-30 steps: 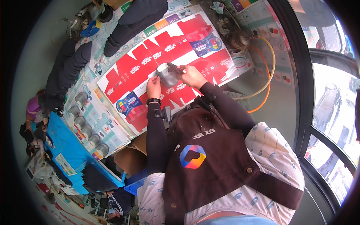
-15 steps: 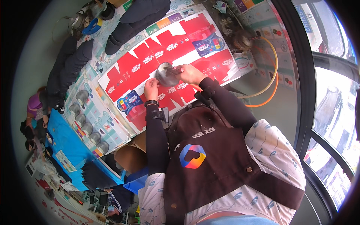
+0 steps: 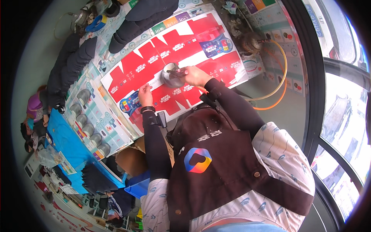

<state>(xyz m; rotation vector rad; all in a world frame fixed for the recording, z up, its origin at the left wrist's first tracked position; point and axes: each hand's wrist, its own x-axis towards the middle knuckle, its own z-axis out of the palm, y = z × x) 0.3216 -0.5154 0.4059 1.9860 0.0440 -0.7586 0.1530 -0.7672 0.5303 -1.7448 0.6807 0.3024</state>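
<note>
My right hand grips a small round shiny metal vessel, holding it just above a large flattened red carton sheet on the table. My left hand is down on the same red sheet, to the lower left of the vessel and apart from it. Its fingers are curled and nothing shows in them. A dark band sits on the left wrist. Both of my sleeves are black, and a brown apron fills the lower middle of the view.
A row of several metal cups stands on a printed sheet to the left. Stacks of dark items lie at the upper left. Blue trays and a cardboard box are lower left, an orange hose and a window frame to the right. A person is at far left.
My left hand has left the metal vessel and moved down-left onto the red sheet. The vessel stays in my right hand at about the same spot.
</note>
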